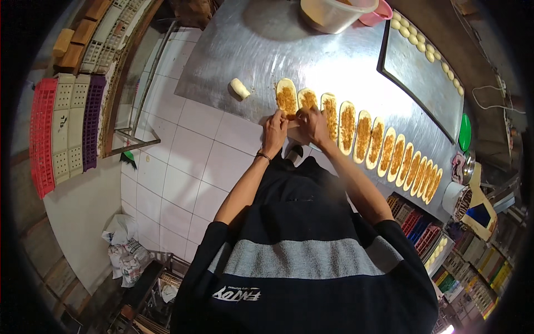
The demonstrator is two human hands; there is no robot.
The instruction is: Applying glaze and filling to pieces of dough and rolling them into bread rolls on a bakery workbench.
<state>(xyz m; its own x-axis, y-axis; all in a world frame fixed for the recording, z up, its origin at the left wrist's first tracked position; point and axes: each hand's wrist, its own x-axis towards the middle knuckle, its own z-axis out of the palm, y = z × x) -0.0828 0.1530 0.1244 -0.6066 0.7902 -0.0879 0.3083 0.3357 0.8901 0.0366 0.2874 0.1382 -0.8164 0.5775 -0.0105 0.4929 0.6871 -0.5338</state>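
Item: dough strip (293,118), in hand at the near edge of the steel tabletop (245,50).

Step in hand: judged to be rolling up a filled strip. Left hand (275,129) and right hand (312,124) meet over the strip's near end, fingers bent together and pinched on the dough; the exact grip is too small to tell. The far part of the strip, under the knuckles, lies flat on the tabletop.

Next move, as a judgement: it calls for even pressure from both hands, rolling away from the body, so the filling stays inside and the neighbouring strips stay undisturbed.

Look of the item: pale, soft, elongated oval of dough with a band of brown crumbly filling down its middle, edges left bare.

Row: filled strips (389,153), about a dozen alike, lie side by side and touching, running from the hands off to the right along the near edge.

Roll (240,88): one small pale rolled piece, alone, left of the row and apart from it.

Tray (423,78): dark flat metal sheet, far right, with dough balls (425,49) lined along its far rim.

Tub (328,14): pale plastic container at the far edge, a pink bowl (378,14) just beside it.

Floor: white tiles (183,161) to the left; coloured crates (61,128) stacked beyond.
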